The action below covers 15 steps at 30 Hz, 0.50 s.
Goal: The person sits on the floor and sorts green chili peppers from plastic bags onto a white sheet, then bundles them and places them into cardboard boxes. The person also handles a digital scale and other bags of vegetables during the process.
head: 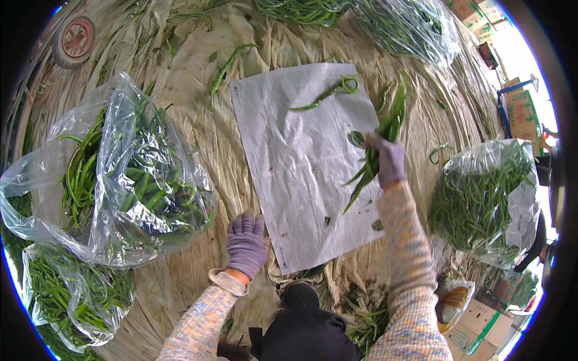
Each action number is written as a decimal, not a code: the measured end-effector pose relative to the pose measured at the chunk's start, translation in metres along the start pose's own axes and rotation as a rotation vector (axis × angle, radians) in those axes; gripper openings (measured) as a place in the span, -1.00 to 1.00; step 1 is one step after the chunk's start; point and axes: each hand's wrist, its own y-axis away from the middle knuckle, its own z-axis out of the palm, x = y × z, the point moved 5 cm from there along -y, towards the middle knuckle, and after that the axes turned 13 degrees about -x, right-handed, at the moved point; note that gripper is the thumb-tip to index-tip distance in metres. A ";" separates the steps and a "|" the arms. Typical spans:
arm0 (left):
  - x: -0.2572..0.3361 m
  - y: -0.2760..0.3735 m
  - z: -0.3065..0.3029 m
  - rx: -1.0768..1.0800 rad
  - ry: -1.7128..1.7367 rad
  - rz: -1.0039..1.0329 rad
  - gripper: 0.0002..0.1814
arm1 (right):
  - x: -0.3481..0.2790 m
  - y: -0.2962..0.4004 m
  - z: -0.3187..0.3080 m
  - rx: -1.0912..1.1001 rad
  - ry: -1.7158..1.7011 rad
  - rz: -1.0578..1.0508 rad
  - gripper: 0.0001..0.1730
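My right hand (387, 155), in a purple knit glove, is closed around a bunch of long green peppers (393, 118) over the right edge of a sheet of newspaper (307, 180). Some of the peppers hang down past my fingers. My left hand (247, 243), in a striped purple glove, rests palm down beside the paper's lower left edge, fingers spread a little, holding nothing. A curled green pepper (323, 97) lies on the upper part of the paper, and bits of leaf lie near its lower right.
Clear plastic bags of green peppers stand at left (149, 189), lower left (81, 293), right (483, 198) and top right (402, 27). A wrinkled tan ground sheet (189, 113) lies beneath, with a loose pepper (228, 67). A red-hubbed wheel (76, 39) and cardboard boxes (521, 115) are farther out.
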 end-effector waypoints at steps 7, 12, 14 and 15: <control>0.001 -0.042 0.042 -0.115 -0.088 -0.033 0.01 | 0.022 -0.160 0.027 0.278 0.483 0.350 -0.70; -0.001 -0.048 0.054 -0.184 -0.036 -0.033 0.09 | 0.048 -0.187 0.060 0.328 0.911 0.351 -0.53; -0.002 -0.047 0.058 -0.177 -0.005 -0.018 0.09 | 0.053 -0.186 0.057 0.221 0.901 0.278 -0.49; -0.004 -0.047 0.059 -0.166 0.008 -0.023 0.09 | 0.054 -0.176 0.062 0.132 0.855 0.205 -0.47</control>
